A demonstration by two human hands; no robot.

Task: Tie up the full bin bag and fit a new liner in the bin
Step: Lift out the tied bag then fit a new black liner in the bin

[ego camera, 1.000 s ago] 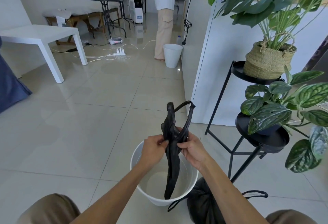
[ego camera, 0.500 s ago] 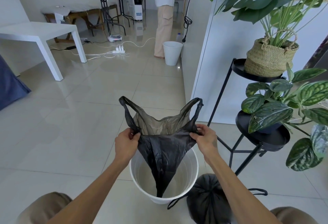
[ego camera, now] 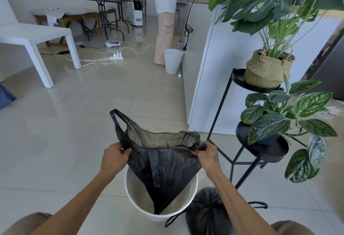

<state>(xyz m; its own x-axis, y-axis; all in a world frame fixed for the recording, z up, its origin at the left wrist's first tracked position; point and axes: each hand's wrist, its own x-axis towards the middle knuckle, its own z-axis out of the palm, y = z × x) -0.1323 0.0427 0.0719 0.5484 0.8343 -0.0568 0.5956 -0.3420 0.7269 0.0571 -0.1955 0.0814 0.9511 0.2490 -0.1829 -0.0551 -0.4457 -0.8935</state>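
Observation:
A new black liner (ego camera: 162,167) hangs spread open between my hands above the white bin (ego camera: 192,197). Its pointed bottom dips inside the bin. My left hand (ego camera: 113,158) grips the liner's left rim, below a loop handle that stands up. My right hand (ego camera: 206,154) grips the right rim, where the handle is bunched in my fingers. The full black bag (ego camera: 204,214), its top gathered and tied, sits on the floor to the right of the bin, partly hidden by my right forearm.
A black metal plant stand (ego camera: 260,149) with leafy pots stands close on the right. A white counter wall (ego camera: 214,85) is behind it. Further off are a second white bin (ego camera: 173,60), a standing person (ego camera: 165,20), a white table (ego camera: 37,37) and cables on the tiles.
The liner went from a narrow bunched strip to spread wide open as my hands moved apart. Since half a second ago the right handle has collapsed into my right hand.

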